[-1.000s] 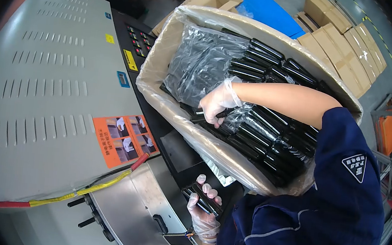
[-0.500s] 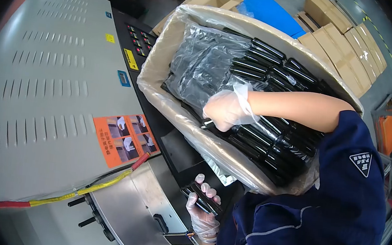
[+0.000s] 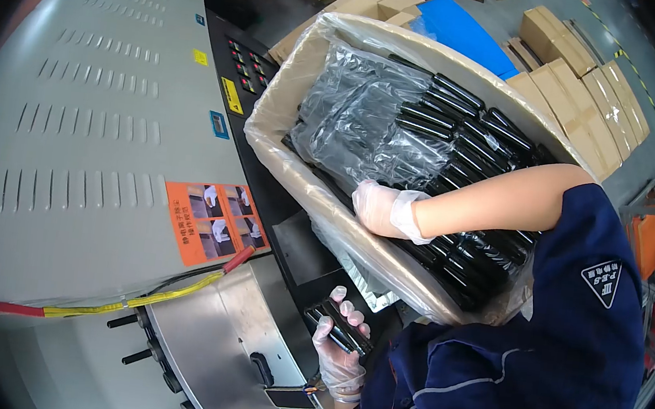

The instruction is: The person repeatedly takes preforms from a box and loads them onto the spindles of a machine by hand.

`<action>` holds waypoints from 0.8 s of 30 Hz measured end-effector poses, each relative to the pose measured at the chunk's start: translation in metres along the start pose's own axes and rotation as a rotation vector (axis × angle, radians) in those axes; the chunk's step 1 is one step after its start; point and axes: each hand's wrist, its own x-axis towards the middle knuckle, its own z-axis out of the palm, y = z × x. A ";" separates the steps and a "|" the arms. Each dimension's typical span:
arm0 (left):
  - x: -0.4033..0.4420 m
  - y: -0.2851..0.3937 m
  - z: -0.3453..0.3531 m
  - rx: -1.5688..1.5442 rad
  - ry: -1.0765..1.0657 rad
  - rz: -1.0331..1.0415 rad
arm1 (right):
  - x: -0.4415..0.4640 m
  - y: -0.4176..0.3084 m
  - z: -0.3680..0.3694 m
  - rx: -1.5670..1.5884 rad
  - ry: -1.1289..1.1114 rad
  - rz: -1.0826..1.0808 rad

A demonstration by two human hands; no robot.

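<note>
Several glossy black tubular pieces (image 3: 344, 336) lie across my left hand (image 3: 340, 363), which wears a clear glove and has its fingers curled round them. Beside the near inner wall of a large plastic-lined carton (image 3: 273, 115), my gloved right hand (image 3: 384, 209) reaches down. Its fingers are hidden below the hand, and so is anything they hold. Rows of similar black pieces (image 3: 468, 275) fill much of the carton. Crumpled clear plastic film (image 3: 353, 111) covers the contents on the left side, just above my right hand.
A grey vented machine cabinet (image 3: 95, 140) stands at left, with an orange instruction sheet (image 3: 217, 225). Below it is a metal panel (image 3: 218, 337) with black knobs. Flattened cartons (image 3: 577, 107) and a blue sheet (image 3: 465, 35) lie behind the carton.
My right hand has moved down toward the carton's near wall, and the dark piece with a shiny end at its fingers is out of sight. My left hand keeps its hold. The view has shifted slightly.
</note>
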 end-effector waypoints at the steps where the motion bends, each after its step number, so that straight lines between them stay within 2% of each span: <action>1: -0.001 0.000 -0.001 -0.001 -0.007 0.004 | 0.002 0.000 -0.001 -0.087 -0.045 0.006; 3: -0.002 0.003 -0.004 -0.009 -0.038 -0.012 | 0.000 0.001 -0.003 -0.161 0.039 0.046; 5: -0.005 0.009 -0.014 -0.033 -0.098 -0.042 | -0.004 0.008 -0.006 -0.043 0.036 0.055; 7: -0.007 0.012 -0.016 -0.060 -0.164 -0.070 | -0.014 0.028 -0.008 0.187 0.186 0.109; 9: -0.012 0.014 -0.013 -0.013 -0.174 -0.059 | -0.028 0.055 -0.015 0.317 0.149 0.120; 11: -0.020 0.015 -0.014 -0.021 -0.165 -0.015 | -0.055 0.076 -0.031 0.571 0.268 0.207; 14: -0.035 0.024 -0.027 0.083 -0.091 0.045 | -0.078 0.079 -0.061 0.978 0.125 0.596; 15: -0.038 0.026 -0.027 0.068 -0.117 0.065 | -0.074 0.074 -0.062 1.192 0.360 0.495; 17: -0.048 0.028 -0.024 0.204 -0.093 0.097 | -0.068 0.056 -0.087 2.243 0.231 0.520; 19: -0.062 0.033 -0.014 0.305 -0.090 0.128 | -0.048 0.038 -0.123 2.387 0.250 0.426; 21: -0.074 0.040 -0.021 0.248 -0.272 0.116 | -0.023 0.014 -0.161 2.505 0.245 0.471; 24: -0.135 0.053 0.001 0.539 -0.069 0.293 | 0.029 -0.019 -0.183 2.514 0.162 0.210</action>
